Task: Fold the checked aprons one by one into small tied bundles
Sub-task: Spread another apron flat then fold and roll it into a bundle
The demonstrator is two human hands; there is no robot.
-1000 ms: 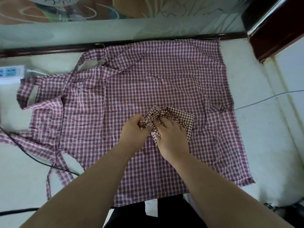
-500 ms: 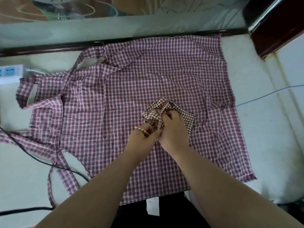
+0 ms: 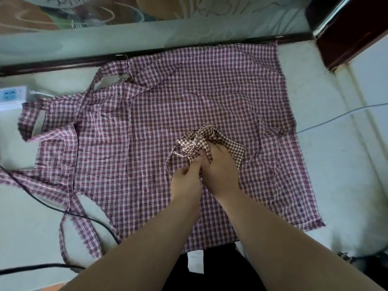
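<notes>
Bundle: brown checked bundle (image 3: 216, 141) folded small atop red checked apron (image 3: 168, 97); knot looks unfinished.
Grips: left grip (image 3: 185, 181) pinches tie strap (image 3: 168, 161); right grip (image 3: 220, 166) clasps bundle.
Remaining: red checked apron unfolded.

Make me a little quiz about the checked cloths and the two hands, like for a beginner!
1. True or false: the small brown-and-white checked cloth bundle lies on top of the big pink checked apron.
2. Which hand pinches the bundle's thin strap? A left hand, B right hand.
3. Fill in: the white power strip lies at the picture's ___ edge.
Key: 1 true; 2 A; 3 left.
</notes>
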